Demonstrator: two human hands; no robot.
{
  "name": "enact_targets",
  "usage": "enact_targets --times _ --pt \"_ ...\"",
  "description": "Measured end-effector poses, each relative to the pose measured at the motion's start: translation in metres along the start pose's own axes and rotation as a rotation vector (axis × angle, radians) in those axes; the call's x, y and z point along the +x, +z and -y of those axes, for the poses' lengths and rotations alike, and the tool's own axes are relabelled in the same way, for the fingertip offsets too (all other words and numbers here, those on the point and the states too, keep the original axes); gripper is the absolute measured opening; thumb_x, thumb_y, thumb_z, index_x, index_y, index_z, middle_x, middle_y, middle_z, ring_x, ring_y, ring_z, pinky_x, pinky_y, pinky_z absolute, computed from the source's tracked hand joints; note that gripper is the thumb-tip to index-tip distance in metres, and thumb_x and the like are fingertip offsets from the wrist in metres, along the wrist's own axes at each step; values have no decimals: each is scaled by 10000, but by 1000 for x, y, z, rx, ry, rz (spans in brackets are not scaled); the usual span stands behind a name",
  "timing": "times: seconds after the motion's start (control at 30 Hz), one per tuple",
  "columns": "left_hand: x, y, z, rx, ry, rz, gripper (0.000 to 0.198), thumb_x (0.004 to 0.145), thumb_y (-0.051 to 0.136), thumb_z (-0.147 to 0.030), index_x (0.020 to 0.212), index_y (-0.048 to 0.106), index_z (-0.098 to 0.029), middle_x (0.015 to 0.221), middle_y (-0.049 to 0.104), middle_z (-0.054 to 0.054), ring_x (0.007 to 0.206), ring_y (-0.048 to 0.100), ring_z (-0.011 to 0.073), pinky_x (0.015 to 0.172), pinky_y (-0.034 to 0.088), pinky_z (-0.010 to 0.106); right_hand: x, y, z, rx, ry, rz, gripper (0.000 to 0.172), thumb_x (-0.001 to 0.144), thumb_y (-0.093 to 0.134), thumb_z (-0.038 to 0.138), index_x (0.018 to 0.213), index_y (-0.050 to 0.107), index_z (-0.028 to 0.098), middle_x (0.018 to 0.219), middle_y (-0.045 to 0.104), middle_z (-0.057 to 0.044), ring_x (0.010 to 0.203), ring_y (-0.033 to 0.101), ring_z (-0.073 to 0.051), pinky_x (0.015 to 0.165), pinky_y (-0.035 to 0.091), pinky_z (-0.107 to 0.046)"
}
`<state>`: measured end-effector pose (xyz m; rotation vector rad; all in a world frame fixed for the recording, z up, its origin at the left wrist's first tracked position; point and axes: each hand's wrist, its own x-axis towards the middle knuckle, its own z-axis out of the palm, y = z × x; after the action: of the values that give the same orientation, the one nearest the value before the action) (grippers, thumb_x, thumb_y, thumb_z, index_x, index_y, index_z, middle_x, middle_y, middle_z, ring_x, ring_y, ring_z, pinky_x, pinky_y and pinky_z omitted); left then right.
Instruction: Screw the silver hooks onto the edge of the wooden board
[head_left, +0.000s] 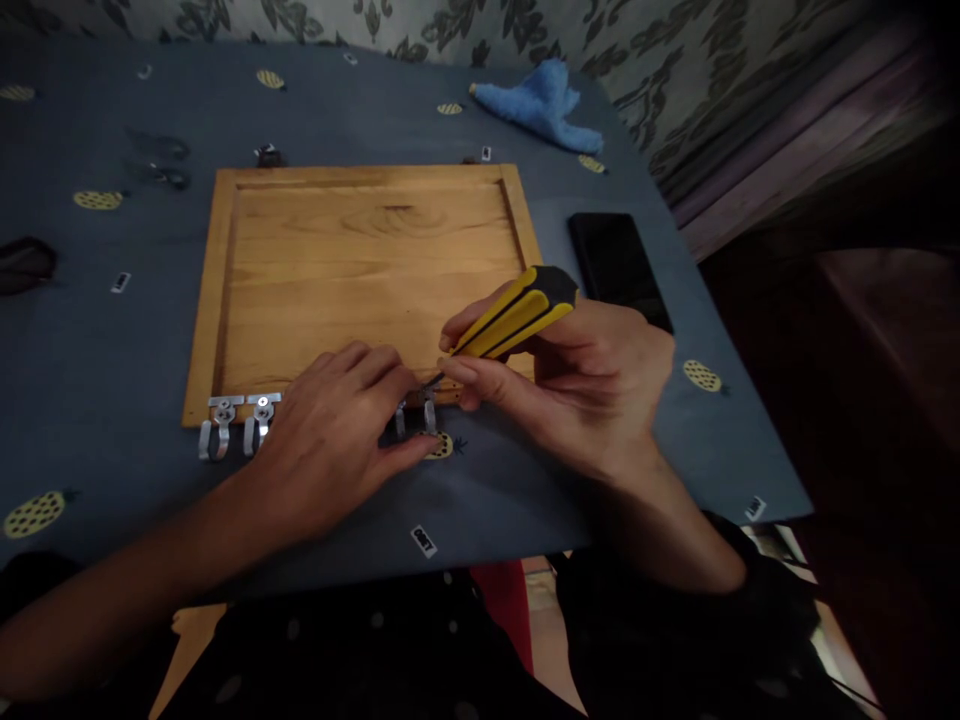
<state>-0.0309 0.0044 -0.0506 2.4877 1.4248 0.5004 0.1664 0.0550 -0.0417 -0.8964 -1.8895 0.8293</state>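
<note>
Your left hand is palm down, fingers bent, thumb stretched toward your right. Your right hand sits just beside it in a closed grip, thumb and index finger pointing at the left's fingertips. Your forearms converge from below.

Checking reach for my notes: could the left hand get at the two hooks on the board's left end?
Probably yes: the left hand lies right beside the hooks, and nothing stands between them.
</note>
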Motion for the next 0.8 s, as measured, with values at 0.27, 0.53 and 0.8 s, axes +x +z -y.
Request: enact_targets --times 0.27,0.53,0.8 --pt "1 -1 0 20 2 25 263 909 720 -323 1096 672 -144 1005 690 87 929 657 318 787 535 474 1 -2 6 124 20 21 112 872 808 383 928 793 287 893 780 5 545 669 -136 536 602 -289" --pt "1 -2 -1 -7 -18 33 265 906 729 -310 1105 682 -141 1042 706 91 965 668 326 837 547 506 4 -6 5 202 52 102 166 890 779 415 969 779 269 949 791 -9 586 698 -130 548 613 -265" --pt "2 -1 0 24 -21 42 263 900 736 -342 1075 686 -153 1036 711 93 964 668 322 825 548 489 4 -5 9 224 85 90 195 825 843 436 944 794 289 917 790 -22 612 716 -167 536 629 -297"
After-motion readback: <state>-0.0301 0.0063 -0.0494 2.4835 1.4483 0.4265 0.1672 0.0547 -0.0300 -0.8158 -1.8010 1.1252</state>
